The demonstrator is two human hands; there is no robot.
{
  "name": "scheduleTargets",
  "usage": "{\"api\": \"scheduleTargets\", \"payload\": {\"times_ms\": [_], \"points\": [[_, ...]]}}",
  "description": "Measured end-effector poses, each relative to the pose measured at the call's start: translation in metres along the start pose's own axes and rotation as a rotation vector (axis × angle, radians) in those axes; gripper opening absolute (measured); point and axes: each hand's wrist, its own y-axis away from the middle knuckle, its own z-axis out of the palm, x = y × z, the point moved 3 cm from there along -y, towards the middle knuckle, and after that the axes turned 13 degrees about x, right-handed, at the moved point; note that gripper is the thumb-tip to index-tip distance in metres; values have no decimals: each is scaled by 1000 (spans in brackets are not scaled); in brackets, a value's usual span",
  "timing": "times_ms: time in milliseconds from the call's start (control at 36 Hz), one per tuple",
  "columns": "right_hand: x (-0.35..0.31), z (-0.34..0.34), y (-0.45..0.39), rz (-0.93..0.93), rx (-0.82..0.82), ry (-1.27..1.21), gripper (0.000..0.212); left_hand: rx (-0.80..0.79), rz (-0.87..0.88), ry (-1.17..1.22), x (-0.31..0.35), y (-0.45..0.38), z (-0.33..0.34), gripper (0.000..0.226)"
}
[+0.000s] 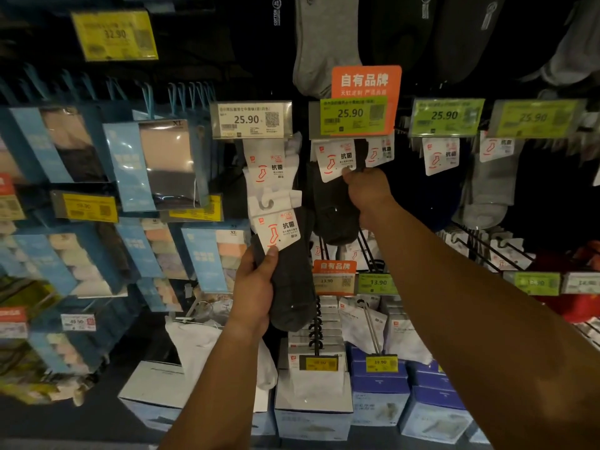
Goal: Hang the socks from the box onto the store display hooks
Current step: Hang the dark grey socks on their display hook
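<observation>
My left hand (255,287) grips a dark grey sock pack (292,284) with a white card label, held upright below the 25.90 white price tag (251,120). My right hand (365,193) is raised higher and pinches the lower edge of a second dark sock pack (334,203) at its white label, under the green 25.90 tag (350,115) with the orange sign. That pack hangs at the hook; the hook itself is hidden behind the tag. White socks (269,170) hang on the hook to the left of it.
Blue boxed underwear packs (159,164) fill the left rack. Grey socks (490,190) hang on the right under more green tags. Lower hooks (370,326) with white packs jut out below my arms, above white and blue boxes (376,394) at the bottom.
</observation>
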Motion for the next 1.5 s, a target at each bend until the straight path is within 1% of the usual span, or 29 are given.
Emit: {"api": "scheduleTargets", "payload": {"times_ms": [139,167,222,250,278,306,333,417,472,556,583,639,667,750,806,861,944,1139,1250,1333,1444,1500], "points": [[7,-2,-1,-71,44,69,34,5,-6,5,1,1,-4,30],[12,-4,-4,-117,76,117,39,4,-8,9,1,1,-5,30],[19,-14,6,-243,193,229,53,-7,-19,29,1,2,-5,30],[22,-18,21,-282,228,227,49,-16,-28,43,2,2,-4,29],[30,-20,40,-288,222,221,39,-29,-40,57,2,3,-2,28],[42,-19,60,-286,178,209,30,-43,-48,73,2,4,0,27],[55,-16,77,-275,116,205,28,-57,-50,89,3,5,2,28],[88,-3,103,-217,-29,145,35,-98,-33,113,3,8,9,35],[95,2,102,-163,-54,62,35,-126,-17,118,3,10,14,42],[94,-1,96,-161,-68,19,42,-121,-8,137,2,11,19,46],[94,-3,93,-167,-77,22,40,-116,-19,150,2,10,20,48],[92,-7,89,-168,-63,20,28,-122,-59,175,3,10,23,52],[91,-10,89,-153,-52,1,22,-129,-72,181,3,9,24,50],[89,-20,86,-90,-29,-110,10,-86,-31,136,2,3,23,31],[82,-29,82,-75,3,-155,6,-46,-6,115,1,-2,21,28],[70,-39,77,-95,17,-185,6,-20,2,99,0,-5,19,29],[50,-45,74,-172,9,-191,8,2,3,98,1,-9,18,30],[21,-40,72,-300,-4,-193,5,-11,2,102,3,-13,19,29],[9,-36,65,-290,3,-215,10,-10,7,88,3,-14,17,27],[1,-34,58,-291,26,-185,14,-8,9,77,3,-14,15,25],[0,-30,45,-288,27,-108,6,-8,6,74,2,-14,13,23],[4,-25,34,-249,29,-97,7,-3,2,76,2,-15,12,25]]}}
